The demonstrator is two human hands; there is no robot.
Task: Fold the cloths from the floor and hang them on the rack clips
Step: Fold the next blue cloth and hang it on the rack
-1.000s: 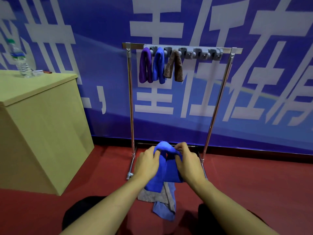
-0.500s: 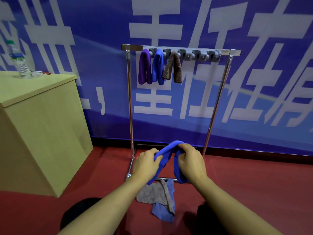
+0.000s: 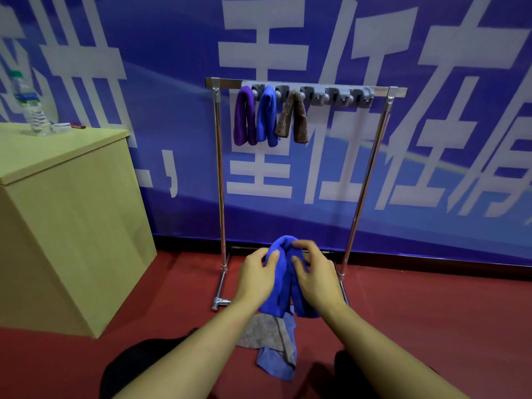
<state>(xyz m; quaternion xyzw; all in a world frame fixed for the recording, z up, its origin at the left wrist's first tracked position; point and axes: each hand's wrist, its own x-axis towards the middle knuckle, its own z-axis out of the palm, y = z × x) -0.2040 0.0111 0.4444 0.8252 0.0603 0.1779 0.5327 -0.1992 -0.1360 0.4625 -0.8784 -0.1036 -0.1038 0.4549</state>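
Observation:
A bright blue cloth (image 3: 283,286) hangs doubled over in front of me, held up between both hands. My left hand (image 3: 254,276) grips its left side with the thumb on the fold. My right hand (image 3: 315,276) holds the right side, fingers curled over the top. Under them, a grey cloth (image 3: 259,331) and a paler blue cloth (image 3: 275,362) lie on the red floor. The metal rack (image 3: 305,83) stands behind, with a grey strip of clips (image 3: 336,96). A purple cloth (image 3: 244,116), a blue cloth (image 3: 267,116) and a brown cloth (image 3: 292,118) hang from the left clips.
A light wooden cabinet (image 3: 72,220) stands at the left, with a plastic bottle (image 3: 30,105) and small items on top. A blue banner wall (image 3: 431,154) runs behind the rack. My dark-clad knees (image 3: 138,367) are at the bottom edge. Red floor (image 3: 431,312) stretches to the right.
The blue cloth's two hanging halves have been brought together between my hands, and my hands have closed in toward each other. The view has tilted slightly.

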